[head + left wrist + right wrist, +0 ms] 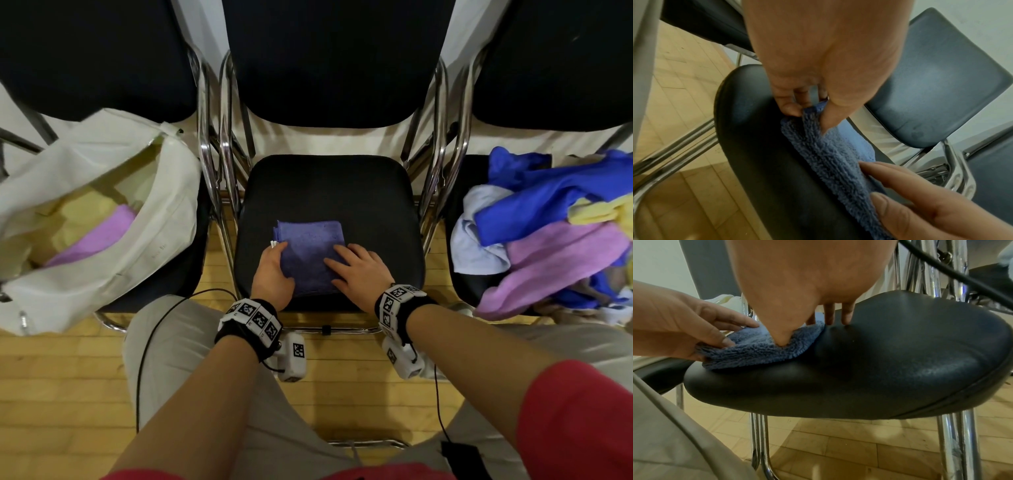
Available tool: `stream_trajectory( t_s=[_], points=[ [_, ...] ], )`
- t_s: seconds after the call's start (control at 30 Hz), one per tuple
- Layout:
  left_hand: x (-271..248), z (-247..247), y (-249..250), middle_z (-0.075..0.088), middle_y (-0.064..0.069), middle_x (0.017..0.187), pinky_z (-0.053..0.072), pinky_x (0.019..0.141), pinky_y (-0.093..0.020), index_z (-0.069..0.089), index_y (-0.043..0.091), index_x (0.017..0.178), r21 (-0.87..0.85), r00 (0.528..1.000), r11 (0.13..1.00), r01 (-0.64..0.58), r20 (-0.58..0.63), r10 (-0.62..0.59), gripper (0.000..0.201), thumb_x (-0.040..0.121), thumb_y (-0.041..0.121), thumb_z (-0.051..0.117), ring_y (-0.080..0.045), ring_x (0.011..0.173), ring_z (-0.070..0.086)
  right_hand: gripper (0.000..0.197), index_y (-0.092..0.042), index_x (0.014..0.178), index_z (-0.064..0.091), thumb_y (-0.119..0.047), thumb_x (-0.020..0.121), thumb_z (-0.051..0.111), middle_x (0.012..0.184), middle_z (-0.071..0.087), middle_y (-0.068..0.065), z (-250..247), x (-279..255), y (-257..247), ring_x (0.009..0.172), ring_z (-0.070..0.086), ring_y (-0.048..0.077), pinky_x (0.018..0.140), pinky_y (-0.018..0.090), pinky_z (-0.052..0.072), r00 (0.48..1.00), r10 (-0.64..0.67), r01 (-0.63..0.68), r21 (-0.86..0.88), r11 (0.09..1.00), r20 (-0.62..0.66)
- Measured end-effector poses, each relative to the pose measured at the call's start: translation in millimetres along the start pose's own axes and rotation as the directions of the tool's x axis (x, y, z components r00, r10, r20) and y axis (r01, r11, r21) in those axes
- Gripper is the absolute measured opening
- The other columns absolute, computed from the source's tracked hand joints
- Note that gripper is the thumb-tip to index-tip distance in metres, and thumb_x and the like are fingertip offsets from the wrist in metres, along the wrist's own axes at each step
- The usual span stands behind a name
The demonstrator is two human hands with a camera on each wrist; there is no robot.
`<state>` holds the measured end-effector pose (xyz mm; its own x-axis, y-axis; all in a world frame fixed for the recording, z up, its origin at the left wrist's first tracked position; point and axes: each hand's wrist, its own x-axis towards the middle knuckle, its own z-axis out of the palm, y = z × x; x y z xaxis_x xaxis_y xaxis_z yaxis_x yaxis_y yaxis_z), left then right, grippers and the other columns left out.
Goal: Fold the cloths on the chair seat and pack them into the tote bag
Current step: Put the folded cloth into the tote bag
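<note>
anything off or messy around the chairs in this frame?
Nothing looks damaged or spilled. The blue cloth lies squarely folded on the middle chair seat, left hand pinching its edge, right hand pressing flat. The only untidy spot is the unfolded cloth pile on the right-hand chair. The tote bag sags open.

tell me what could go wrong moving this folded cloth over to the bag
The left hand pinches only one edge of the folded cloth, while the right hand lies flat on it; lifted by that grip alone, the layers may fall open. The tote bag mouth sags on the next chair, so the cloth might catch its rim.
</note>
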<state>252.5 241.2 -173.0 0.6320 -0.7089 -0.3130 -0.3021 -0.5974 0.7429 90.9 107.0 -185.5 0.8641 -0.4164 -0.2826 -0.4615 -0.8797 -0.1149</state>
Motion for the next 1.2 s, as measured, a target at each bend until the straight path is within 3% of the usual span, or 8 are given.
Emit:
stream_trajectory(
  t_s=[0.27,0.4,0.47,0.53,0.6,0.93,1.1,1.2],
  points=[
    [2,3,-3,0.021,0.001,0.156,0.041,0.111,-0.041,0.037,0.024,0.148,0.23,0.997,0.97,0.073,-0.015,-0.071,0.075,0.084,0.007,0.071,-0.027,0.137,0.039,0.056,-0.035,0.15,0.033,-0.05,0.098,0.048,0.161,0.022,0.004,1,3,-4,0.146,0.024,0.032,0.117,0.05,0.028,0.999,0.023,-0.023,-0.02,1.0,0.026],
    [0,0,2,0.026,-0.003,0.152,0.04,0.109,-0.041,0.045,0.027,0.142,0.356,0.995,0.932,0.073,-0.085,-0.045,0.07,0.081,0.014,0.076,-0.029,0.135,0.035,0.047,-0.028,0.138,0.05,-0.041,0.094,0.06,0.153,0.035,0.006,-8,2,-7,0.142,0.031,0.029,0.116,0.047,0.031,0.998,-0.023,0.024,0.021,0.999,-0.052],
    [0,-2,4,0.037,0.001,0.144,0.04,0.107,-0.04,0.056,0.031,0.131,0.431,0.993,0.902,-0.039,-0.083,0.082,0.054,0.082,0.016,0.075,-0.025,0.129,0.037,0.039,-0.023,0.128,0.059,-0.037,0.091,0.063,0.144,0.045,0.005,-11,0,-8,0.136,0.04,0.025,0.113,0.043,0.036,0.991,-0.093,0.098,0.045,0.994,-0.098],
    [0,-1,6,0.049,0.009,0.132,0.036,0.102,-0.039,0.068,0.035,0.113,0.48,0.969,0.846,-0.231,0.034,0.245,0.031,0.087,0.019,0.069,-0.02,0.123,0.041,0.037,-0.021,0.121,0.063,-0.04,0.089,0.064,0.137,0.05,0.004,-10,-3,-8,0.132,0.044,0.024,0.109,0.04,0.039,0.984,-0.156,0.16,0.048,0.986,-0.082],
    [-1,2,6,0.057,0.012,0.125,0.034,0.098,-0.039,0.073,0.035,0.105,0.479,0.947,0.817,-0.321,0.145,0.287,0.022,0.093,0.02,0.062,-0.018,0.121,0.045,0.041,-0.022,0.121,0.064,-0.043,0.086,0.067,0.139,0.048,0.003,-10,-5,-8,0.134,0.041,0.023,0.109,0.04,0.038,0.983,-0.177,0.179,0.044,0.983,-0.047],
    [-9,8,0,0.052,0.013,0.127,0.032,0.099,-0.038,0.064,0.035,0.117,0.546,0.956,0.786,-0.289,0.203,0.21,0.045,0.073,0.045,0.071,-0.015,0.122,0.043,0.031,-0.023,0.122,0.068,-0.031,0.093,0.063,0.14,0.051,0.0,-15,-5,-10,0.135,0.043,0.021,0.111,0.037,0.038,0.983,-0.18,0.18,-0.012,0.984,-0.026],
    [-8,9,7,0.049,0.011,0.126,0.035,0.1,-0.042,0.06,0.034,0.117,0.598,0.961,0.757,-0.263,0.233,0.15,0.053,0.069,0.048,0.077,-0.017,0.121,0.041,0.019,-0.02,0.11,0.064,-0.027,0.096,0.053,0.114,0.063,0.0,-28,1,-14,0.105,0.061,0.019,0.091,0.035,0.052,1.0,-0.027,0.029,0.134,0.991,-0.014],
    [-8,11,15,0.053,0.006,0.117,0.039,0.099,-0.046,0.059,0.029,0.109,0.592,0.973,0.774,-0.222,0.179,0.143,0.037,0.076,0.04,0.074,-0.019,0.114,0.048,0.016,-0.02,0.106,0.062,-0.029,0.097,0.052,0.102,0.064,0.001,-44,1,-13,0.09,0.062,0.018,0.082,0.036,0.054,1.0,0.02,-0.025,0.253,0.967,0.022]
  ],
)
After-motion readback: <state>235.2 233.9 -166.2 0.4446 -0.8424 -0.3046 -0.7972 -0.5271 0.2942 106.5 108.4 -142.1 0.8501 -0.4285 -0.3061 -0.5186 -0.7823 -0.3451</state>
